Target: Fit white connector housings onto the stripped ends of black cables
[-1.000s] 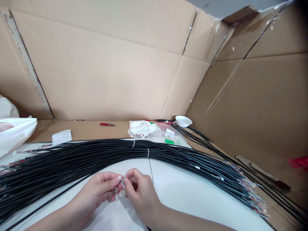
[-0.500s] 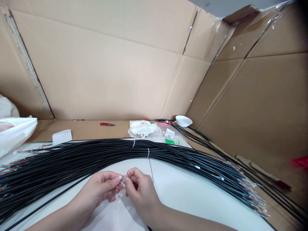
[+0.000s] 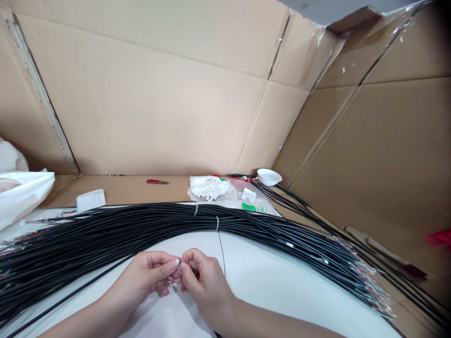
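Between thumb and forefinger, my left hand (image 3: 154, 272) pinches a small white connector housing (image 3: 177, 261). Thin coloured wires (image 3: 174, 280) hang just below it, beside the left fingertips. My right hand (image 3: 202, 277) is closed in a pinch close against the connector, its fingertips on a thin wire (image 3: 179, 269) that runs to the housing. The exact wire end is hidden by the fingers. Just beyond both hands lies a thick bundle of black cables (image 3: 141, 230), bound with pale ties (image 3: 217, 223).
Behind the bundle, a clear bag of white connector housings (image 3: 210, 188) lies beside a label (image 3: 248, 195). Red-handled snips (image 3: 157, 181), a white bowl (image 3: 269, 177) and a white card (image 3: 90, 200) stand farther back. Cardboard walls (image 3: 151, 94) enclose the table (image 3: 260, 277).
My right hand has shifted slightly left, bringing its fingertips closer to the white connector housing. The left hand stays nearly in place.
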Demonstrator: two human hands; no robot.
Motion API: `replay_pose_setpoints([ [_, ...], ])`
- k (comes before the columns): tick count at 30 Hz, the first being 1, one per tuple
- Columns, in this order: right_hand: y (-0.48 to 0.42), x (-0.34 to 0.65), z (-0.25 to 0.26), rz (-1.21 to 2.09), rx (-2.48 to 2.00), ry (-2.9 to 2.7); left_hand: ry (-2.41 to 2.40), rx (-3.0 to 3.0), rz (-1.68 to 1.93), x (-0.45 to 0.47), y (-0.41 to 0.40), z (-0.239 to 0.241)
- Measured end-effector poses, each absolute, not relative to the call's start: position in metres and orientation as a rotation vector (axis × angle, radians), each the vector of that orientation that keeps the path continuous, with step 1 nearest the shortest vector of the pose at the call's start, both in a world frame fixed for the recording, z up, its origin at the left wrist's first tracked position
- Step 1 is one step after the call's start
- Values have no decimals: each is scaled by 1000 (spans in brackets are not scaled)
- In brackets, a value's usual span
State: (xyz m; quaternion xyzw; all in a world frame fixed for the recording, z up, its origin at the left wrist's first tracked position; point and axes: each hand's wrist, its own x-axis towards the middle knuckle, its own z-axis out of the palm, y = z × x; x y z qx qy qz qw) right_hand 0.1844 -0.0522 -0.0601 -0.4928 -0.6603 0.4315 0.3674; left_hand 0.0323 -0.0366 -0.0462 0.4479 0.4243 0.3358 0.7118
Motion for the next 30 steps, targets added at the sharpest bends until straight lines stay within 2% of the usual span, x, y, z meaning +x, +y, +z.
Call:
replay_pose_setpoints([
  [30,-51,185,-56,1300,-1179,-1568,986,1265,760,30,-31,-50],
])
